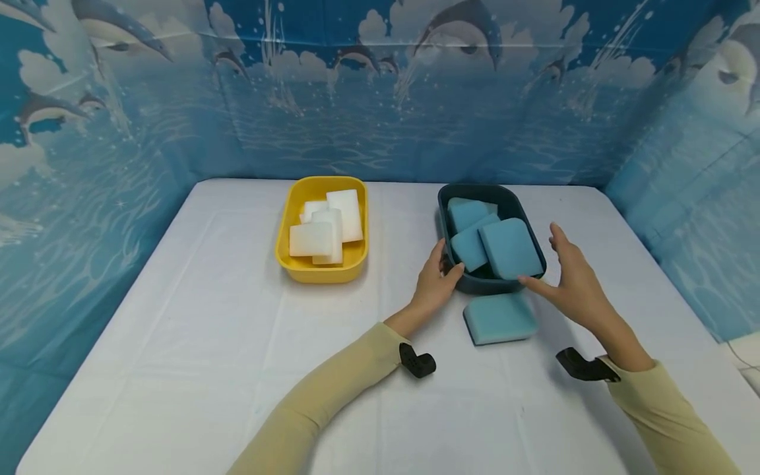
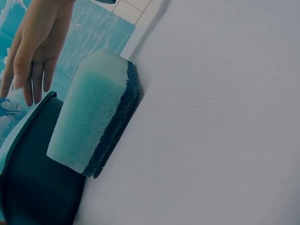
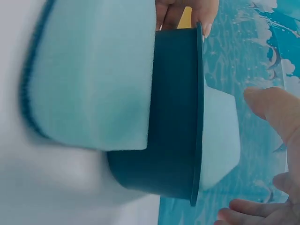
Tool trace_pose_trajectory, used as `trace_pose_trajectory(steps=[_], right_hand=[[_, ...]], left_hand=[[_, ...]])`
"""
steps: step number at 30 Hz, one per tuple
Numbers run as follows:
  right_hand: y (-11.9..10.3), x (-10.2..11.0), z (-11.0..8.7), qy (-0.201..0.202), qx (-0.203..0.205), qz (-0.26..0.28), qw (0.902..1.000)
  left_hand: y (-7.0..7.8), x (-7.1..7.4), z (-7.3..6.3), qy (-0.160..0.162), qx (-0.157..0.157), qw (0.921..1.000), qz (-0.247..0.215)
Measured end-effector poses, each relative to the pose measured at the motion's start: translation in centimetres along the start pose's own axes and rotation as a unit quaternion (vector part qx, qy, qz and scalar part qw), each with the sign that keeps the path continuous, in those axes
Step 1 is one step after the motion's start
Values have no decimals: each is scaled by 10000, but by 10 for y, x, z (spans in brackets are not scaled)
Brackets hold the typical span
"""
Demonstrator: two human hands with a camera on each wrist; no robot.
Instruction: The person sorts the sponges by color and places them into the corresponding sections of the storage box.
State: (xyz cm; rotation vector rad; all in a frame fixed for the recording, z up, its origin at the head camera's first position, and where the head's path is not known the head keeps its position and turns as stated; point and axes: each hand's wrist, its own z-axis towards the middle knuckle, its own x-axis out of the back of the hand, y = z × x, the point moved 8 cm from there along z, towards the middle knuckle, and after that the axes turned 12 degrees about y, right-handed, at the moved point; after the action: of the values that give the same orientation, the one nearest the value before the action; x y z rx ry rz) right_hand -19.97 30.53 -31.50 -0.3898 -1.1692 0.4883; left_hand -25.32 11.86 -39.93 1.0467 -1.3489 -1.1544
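Note:
A dark teal plastic tub (image 1: 483, 286) stands at the right of the table with several light-blue sponges (image 1: 512, 249) in it, one leaning up on the others. My left hand (image 1: 432, 285) holds the tub's near left corner, thumb at the rim and fingers along the side. Spread open beside the near right corner is my right hand (image 1: 574, 285), holding nothing; the right wrist view shows its thumb (image 3: 269, 105) apart from the rim. Just in front of the tub, another light-blue sponge (image 1: 501, 318) with a dark scouring layer (image 2: 115, 126) lies on the table.
To the left, a yellow tub (image 1: 317, 277) holds several white sponge blocks (image 1: 344, 214). Both tubs stand toward the far edge of the white-covered table (image 1: 196, 343). A blue dolphin-print curtain (image 1: 332, 132) hangs behind and at the sides.

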Motion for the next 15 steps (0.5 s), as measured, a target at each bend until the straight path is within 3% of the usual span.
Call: trace_pose_trajectory(steps=[15], right_hand=[[4, 11, -41, -219, -75, -249, 9994]], left_hand=[[-1, -1, 1, -54, 9, 10000, -30]])
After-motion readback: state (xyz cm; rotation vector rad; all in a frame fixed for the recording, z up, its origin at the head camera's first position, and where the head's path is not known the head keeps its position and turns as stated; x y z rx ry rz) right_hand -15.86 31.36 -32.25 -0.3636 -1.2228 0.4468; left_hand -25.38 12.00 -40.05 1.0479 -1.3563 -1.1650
